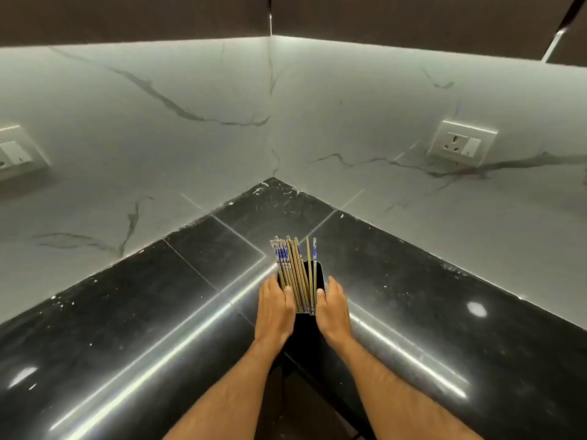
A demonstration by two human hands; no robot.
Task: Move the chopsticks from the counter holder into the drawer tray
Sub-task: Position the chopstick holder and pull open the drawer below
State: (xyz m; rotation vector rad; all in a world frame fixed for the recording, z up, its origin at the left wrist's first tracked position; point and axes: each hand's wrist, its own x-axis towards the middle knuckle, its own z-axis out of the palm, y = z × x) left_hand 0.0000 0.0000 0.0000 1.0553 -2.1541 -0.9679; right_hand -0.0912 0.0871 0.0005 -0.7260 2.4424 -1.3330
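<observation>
A black rectangular holder stands on the dark counter, just in front of me. Several chopsticks stick up out of it, some plain wood, some with blue and white patterned ends. Most lean to the left side; two stand apart on the right. My left hand grips the holder's left side with the thumb against the chopsticks. My right hand grips its right side, thumb over the rim. The drawer tray is not in view.
The glossy black counter wraps an inner corner, backed by white marble walls. A wall socket sits on the right wall, another at the far left. Dark upper cabinets hang above.
</observation>
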